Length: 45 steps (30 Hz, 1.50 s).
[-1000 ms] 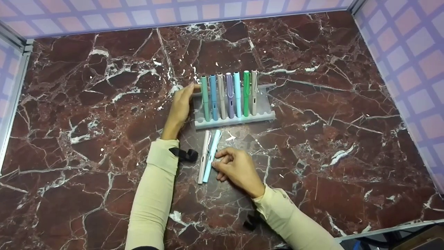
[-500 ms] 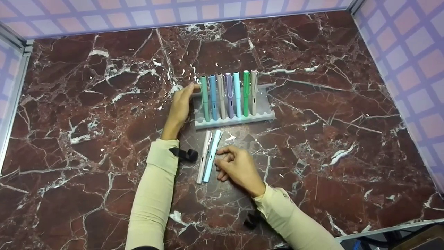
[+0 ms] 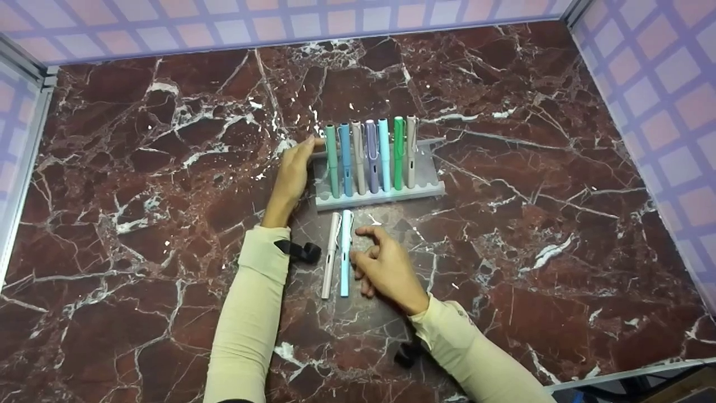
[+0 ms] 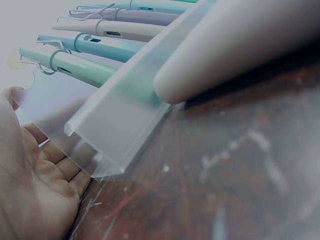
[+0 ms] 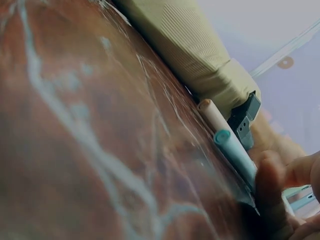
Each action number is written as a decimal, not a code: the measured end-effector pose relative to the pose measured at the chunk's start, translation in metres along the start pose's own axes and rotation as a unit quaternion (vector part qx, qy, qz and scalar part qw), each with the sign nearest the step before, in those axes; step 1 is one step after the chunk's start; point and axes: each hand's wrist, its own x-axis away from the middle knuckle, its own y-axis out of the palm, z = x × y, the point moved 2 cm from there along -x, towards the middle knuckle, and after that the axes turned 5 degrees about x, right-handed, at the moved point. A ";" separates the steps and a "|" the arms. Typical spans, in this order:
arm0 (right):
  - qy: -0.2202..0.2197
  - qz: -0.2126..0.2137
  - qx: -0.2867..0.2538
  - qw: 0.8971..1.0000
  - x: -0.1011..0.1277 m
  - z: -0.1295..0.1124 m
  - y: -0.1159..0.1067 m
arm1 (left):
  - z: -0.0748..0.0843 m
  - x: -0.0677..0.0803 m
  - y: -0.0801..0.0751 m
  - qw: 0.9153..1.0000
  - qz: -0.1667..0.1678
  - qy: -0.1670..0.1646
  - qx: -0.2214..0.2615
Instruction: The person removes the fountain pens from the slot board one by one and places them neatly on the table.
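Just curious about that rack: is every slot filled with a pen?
No. The pen rack holds seven pens, with bare slots at its right end; two more pens, pink and light blue, lie on the table.

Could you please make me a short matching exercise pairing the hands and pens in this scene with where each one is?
Things:
1. Left hand
2. Right hand
3. Light blue pen
4. Green pen

Places:
A. In the rack, second from its right end
B. Flat against the rack's left end
C. On the table, beside the pale pink pen
D. On the table, fingers at the light blue pen

Pairs: 1-B, 2-D, 3-C, 4-A
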 end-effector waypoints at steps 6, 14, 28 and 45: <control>-0.028 0.003 0.076 0.997 -0.004 0.003 0.000 | -0.003 0.003 0.000 1.000 0.003 -0.008 -0.004; -0.056 -0.007 0.100 0.993 -0.005 -0.002 -0.002 | 0.000 0.000 0.001 1.000 0.013 -0.002 -0.016; -0.208 0.142 0.091 0.964 -0.031 0.008 -0.042 | 0.000 0.000 0.000 0.999 0.024 -0.007 -0.031; -0.348 0.385 0.159 0.840 -0.067 0.005 -0.102 | 0.000 0.000 0.000 1.000 0.017 0.011 -0.024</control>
